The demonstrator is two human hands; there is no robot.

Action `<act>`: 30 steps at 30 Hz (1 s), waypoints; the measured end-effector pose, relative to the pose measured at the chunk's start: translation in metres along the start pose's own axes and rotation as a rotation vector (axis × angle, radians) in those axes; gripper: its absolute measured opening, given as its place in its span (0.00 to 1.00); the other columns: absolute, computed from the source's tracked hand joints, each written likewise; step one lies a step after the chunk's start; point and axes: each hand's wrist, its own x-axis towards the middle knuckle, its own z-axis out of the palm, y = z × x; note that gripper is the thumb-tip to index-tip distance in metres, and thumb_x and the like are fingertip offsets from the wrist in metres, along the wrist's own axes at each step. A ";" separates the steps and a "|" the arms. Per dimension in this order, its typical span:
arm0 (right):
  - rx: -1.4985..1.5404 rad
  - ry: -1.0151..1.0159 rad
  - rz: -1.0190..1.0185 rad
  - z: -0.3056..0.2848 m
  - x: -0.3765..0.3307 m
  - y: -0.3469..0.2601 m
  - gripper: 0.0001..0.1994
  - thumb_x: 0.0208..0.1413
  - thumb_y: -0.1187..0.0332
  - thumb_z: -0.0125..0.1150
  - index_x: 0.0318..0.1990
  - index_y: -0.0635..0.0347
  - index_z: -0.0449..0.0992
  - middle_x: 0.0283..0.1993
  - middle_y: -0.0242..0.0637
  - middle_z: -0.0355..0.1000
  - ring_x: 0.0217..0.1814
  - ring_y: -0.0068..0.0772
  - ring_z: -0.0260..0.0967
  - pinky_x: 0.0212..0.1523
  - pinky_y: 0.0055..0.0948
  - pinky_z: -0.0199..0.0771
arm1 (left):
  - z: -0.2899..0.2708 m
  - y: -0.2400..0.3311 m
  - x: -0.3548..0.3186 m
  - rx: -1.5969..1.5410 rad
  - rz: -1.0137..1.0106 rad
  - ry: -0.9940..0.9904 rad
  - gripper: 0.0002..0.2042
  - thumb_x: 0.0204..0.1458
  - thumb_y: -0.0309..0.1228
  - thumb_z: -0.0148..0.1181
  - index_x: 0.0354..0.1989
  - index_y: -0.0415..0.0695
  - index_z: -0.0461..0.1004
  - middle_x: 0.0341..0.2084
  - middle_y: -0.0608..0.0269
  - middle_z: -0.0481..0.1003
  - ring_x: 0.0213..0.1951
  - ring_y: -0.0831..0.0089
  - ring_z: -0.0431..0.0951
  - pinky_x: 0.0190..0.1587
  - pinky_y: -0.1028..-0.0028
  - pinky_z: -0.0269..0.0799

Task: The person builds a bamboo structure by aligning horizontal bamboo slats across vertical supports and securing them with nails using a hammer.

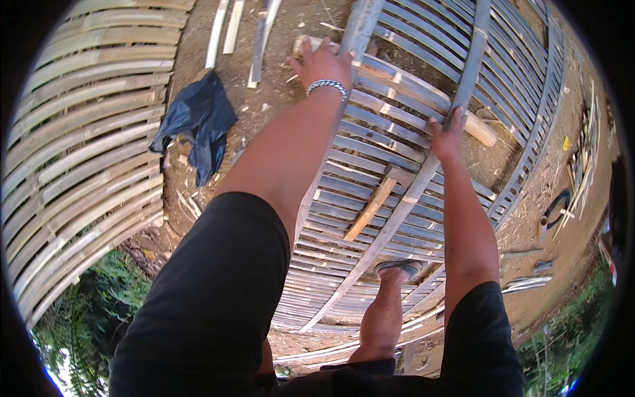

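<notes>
A large slatted bamboo panel [370, 135] lies before me, with long bamboo rails running over its slats. A thick round bamboo pole [413, 89] crosses it near the far part, its ends showing beyond two rails. My left hand [324, 66], with a chain bracelet at the wrist, rests with fingers spread on the pole's left end and against the left rail [360, 30]. Closed around the middle rail [471, 63] is my right hand [448, 137], thumb on one side and fingers on the other. A wooden-handled hammer [372, 208] lies on the slats between the rails.
Another slatted panel [99, 126] stretches along the left. Beside it, a crumpled black plastic bag [202, 122] lies on the dirt near loose bamboo strips [233, 26]. At right are a dark coil [557, 206] and more strips [585, 149]. My sandalled foot [400, 268] is on the panel.
</notes>
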 end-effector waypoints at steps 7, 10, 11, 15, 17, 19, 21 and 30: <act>0.000 0.022 -0.157 -0.021 -0.130 -0.086 0.37 0.56 0.64 0.66 0.70 0.66 0.57 0.72 0.65 0.51 0.75 0.65 0.48 0.72 0.54 0.49 | -0.081 -0.073 -0.132 -0.415 0.207 -0.092 0.22 0.57 0.42 0.63 0.57 0.44 0.76 0.60 0.49 0.71 0.63 0.54 0.68 0.65 0.61 0.62; 0.018 -0.002 -0.085 -0.014 -0.206 -0.103 0.37 0.55 0.67 0.68 0.70 0.65 0.57 0.69 0.63 0.53 0.71 0.63 0.52 0.71 0.51 0.52 | -0.136 -0.146 -0.157 -0.409 0.180 0.321 0.11 0.56 0.32 0.65 0.45 0.43 0.81 0.44 0.56 0.80 0.46 0.59 0.78 0.53 0.64 0.71; 0.012 -0.003 -0.046 -0.012 -0.224 -0.105 0.38 0.54 0.67 0.68 0.70 0.65 0.56 0.67 0.61 0.55 0.68 0.63 0.54 0.69 0.50 0.54 | -0.152 -0.167 -0.153 -0.413 -0.053 0.405 0.08 0.57 0.31 0.63 0.42 0.42 0.81 0.40 0.57 0.80 0.40 0.60 0.78 0.48 0.63 0.73; 0.183 -0.137 0.242 0.009 -0.266 -0.097 0.39 0.51 0.69 0.70 0.69 0.65 0.56 0.61 0.59 0.58 0.62 0.61 0.58 0.65 0.49 0.58 | -0.182 -0.267 -0.081 0.108 -0.474 -0.081 0.16 0.58 0.39 0.56 0.49 0.44 0.80 0.54 0.48 0.76 0.52 0.52 0.78 0.55 0.57 0.72; 0.163 -0.200 0.191 0.017 -0.268 -0.106 0.39 0.50 0.70 0.71 0.68 0.65 0.56 0.58 0.58 0.60 0.60 0.60 0.59 0.63 0.49 0.60 | -0.162 -0.348 -0.051 0.478 0.016 -0.050 0.22 0.59 0.45 0.55 0.57 0.46 0.74 0.62 0.49 0.70 0.60 0.53 0.71 0.64 0.58 0.63; 0.134 -0.160 0.252 0.024 -0.261 -0.106 0.39 0.49 0.70 0.72 0.67 0.65 0.57 0.57 0.59 0.61 0.60 0.60 0.59 0.63 0.49 0.60 | -0.130 -0.363 -0.034 0.535 0.201 -0.044 0.27 0.59 0.49 0.53 0.64 0.47 0.69 0.66 0.50 0.66 0.66 0.54 0.65 0.70 0.59 0.55; 0.110 -0.099 0.324 0.029 -0.250 -0.105 0.39 0.48 0.70 0.72 0.66 0.64 0.58 0.56 0.59 0.61 0.60 0.61 0.59 0.63 0.49 0.60 | -0.119 -0.344 -0.008 0.332 0.064 -0.056 0.31 0.60 0.53 0.51 0.68 0.48 0.65 0.68 0.53 0.64 0.70 0.56 0.59 0.74 0.61 0.47; 0.064 -0.113 0.484 0.033 -0.253 -0.096 0.44 0.46 0.70 0.73 0.69 0.56 0.54 0.57 0.57 0.62 0.59 0.60 0.62 0.63 0.48 0.61 | -0.108 -0.300 -0.003 0.466 -0.142 -0.123 0.30 0.60 0.51 0.52 0.67 0.48 0.66 0.68 0.53 0.64 0.70 0.53 0.59 0.73 0.60 0.49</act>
